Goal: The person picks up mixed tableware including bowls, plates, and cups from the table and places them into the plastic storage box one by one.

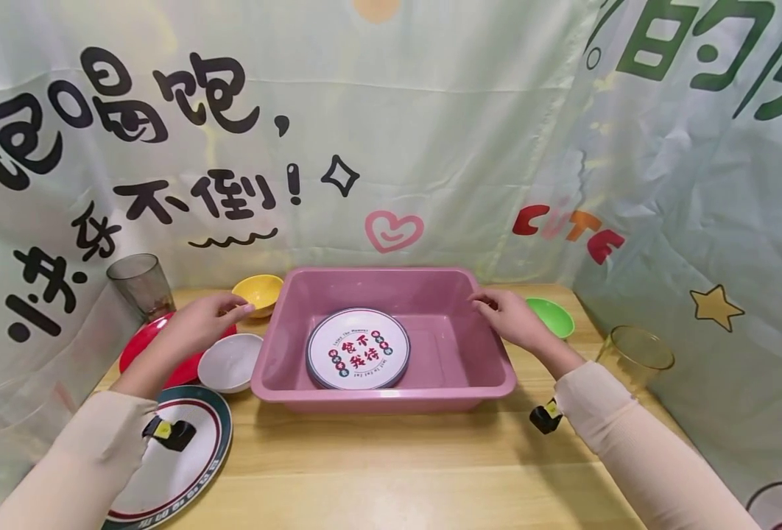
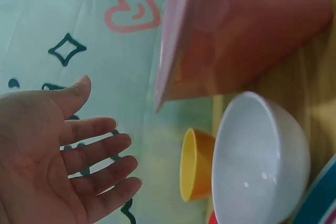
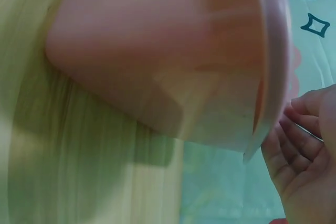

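A pink basin [image 1: 391,397] sits on the wooden table, with a round white plate [image 1: 359,350] lying inside; red characters decorate its face and dark rims show below it. My right hand [image 1: 513,316] is at the basin's right rim, fingers bent over the edge and thumb close by; the fingertips are partly hidden by the rim in the right wrist view. My left hand [image 1: 199,324] is apart from the basin, above the bowls at its left. In the left wrist view its palm shows, fingers spread and holding nothing.
Left of the basin are a yellow bowl [image 1: 258,294], a white bowl [image 1: 230,363], a red plate [image 1: 141,346], a grey glass [image 1: 141,283] and a large rimmed plate [image 1: 166,471]. At right stand a green bowl [image 1: 551,318] and an amber glass [image 1: 636,353]. Printed cloth hangs behind.
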The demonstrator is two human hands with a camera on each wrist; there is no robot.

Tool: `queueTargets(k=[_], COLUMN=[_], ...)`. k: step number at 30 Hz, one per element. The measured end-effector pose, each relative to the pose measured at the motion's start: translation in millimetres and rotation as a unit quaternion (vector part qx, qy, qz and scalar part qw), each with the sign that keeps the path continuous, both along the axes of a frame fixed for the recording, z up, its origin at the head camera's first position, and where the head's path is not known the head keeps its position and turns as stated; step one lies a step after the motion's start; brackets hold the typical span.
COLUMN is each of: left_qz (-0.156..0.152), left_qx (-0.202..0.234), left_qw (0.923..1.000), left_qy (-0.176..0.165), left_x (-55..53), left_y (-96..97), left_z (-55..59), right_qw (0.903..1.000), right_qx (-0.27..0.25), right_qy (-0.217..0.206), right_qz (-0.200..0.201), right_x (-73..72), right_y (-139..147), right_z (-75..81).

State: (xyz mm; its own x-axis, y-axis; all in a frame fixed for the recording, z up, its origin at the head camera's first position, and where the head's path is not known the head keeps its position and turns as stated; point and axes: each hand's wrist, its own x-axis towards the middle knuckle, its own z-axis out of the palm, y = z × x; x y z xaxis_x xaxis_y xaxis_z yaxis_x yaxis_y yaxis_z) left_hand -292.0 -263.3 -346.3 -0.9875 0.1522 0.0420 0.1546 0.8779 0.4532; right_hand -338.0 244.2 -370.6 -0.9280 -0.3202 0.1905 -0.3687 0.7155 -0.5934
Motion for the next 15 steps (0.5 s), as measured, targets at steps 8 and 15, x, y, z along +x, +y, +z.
queueTargets(k=[8, 15], left_qz=[0.047, 0.061], left_qx=[-0.011, -0.022], left_qw=[0.9988, 0.9973], left_qy=[0.011, 0.034], left_x=[25.4, 44.3], left_y=[-25.1, -46.9], left_z=[-9.5, -23.0], right_qw=[0.9988, 0.9981], right_qx=[-0.034, -0.027], right_qy=[-0.015, -0.010], right_qz=[-0.031, -0.055], right_x=[3.6, 3.7], right_y=[11, 18], right_z=[-8.2, -17.6])
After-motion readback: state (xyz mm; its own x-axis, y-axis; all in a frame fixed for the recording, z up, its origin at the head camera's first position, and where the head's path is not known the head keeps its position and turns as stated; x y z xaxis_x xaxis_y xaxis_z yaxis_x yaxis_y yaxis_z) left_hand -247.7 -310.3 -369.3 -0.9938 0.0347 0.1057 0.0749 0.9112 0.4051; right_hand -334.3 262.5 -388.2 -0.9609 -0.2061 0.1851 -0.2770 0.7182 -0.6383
